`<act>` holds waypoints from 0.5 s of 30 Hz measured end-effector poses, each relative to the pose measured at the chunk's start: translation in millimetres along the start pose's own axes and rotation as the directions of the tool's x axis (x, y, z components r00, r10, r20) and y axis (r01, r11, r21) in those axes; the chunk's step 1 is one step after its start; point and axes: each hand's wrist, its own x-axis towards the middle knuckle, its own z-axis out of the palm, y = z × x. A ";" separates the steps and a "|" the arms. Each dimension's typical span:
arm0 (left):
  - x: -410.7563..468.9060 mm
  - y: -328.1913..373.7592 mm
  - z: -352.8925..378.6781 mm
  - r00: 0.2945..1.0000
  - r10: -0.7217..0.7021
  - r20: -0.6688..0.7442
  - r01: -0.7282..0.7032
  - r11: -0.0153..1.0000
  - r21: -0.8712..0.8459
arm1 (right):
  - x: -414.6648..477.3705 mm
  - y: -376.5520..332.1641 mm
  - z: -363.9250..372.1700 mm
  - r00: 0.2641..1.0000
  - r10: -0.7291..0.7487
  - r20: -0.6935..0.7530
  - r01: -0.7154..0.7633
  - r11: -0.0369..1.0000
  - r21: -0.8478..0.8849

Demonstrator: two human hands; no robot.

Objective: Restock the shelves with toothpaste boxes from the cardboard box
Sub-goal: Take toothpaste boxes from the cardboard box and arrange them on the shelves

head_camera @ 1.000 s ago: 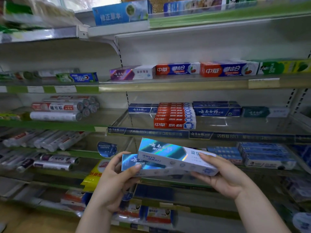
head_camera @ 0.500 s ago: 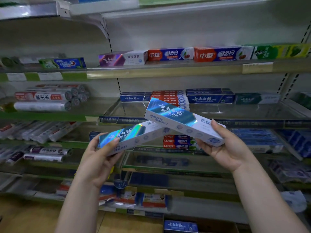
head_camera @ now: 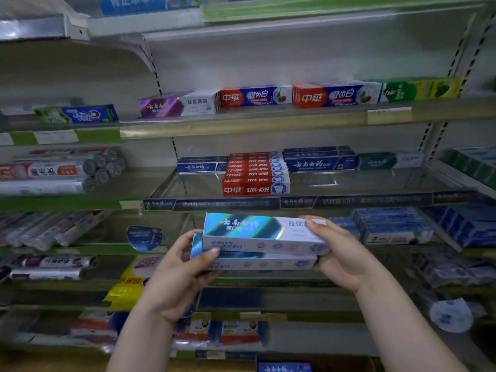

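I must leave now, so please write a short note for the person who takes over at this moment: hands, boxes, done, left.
Left grip holds the left end, right grip the right end, of two stacked boxes: upper toothpaste box on lower toothpaste box, in front of the shelves.
Done: both are out of the cardboard box, low in view.
Left: put both on a shelf, then fetch more.

Two bare forearms rise from below, converging. The left hand (head_camera: 185, 275) grips the left end of two stacked holographic blue-and-white cardboard toothpaste boxes (head_camera: 257, 237) (thumb across the front); the right hand (head_camera: 343, 256) clasps the right end, thumb on top
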 end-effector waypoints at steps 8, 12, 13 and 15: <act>23.3 -8.6 26.4 0.992 0.046 0.114 -0.071 0.971 0.230 | -9.0 -15.8 -15.2 0.993 0.092 -0.074 -0.094 0.995 -0.028; 29.6 -13.4 49.0 0.973 0.149 0.175 -0.199 0.924 0.325 | -20.1 -34.0 -26.3 0.988 0.019 -0.151 -0.026 0.999 -0.045; 29.6 -12.6 53.6 0.970 0.129 0.205 -0.190 0.929 0.318 | -22.4 -36.8 -30.3 0.986 0.011 -0.165 -0.012 1.000 -0.003; 29.4 -5.9 63.5 0.967 0.067 0.247 -0.149 0.933 0.329 | -29.7 -41.4 -36.5 0.985 0.008 -0.173 0.008 0.996 0.094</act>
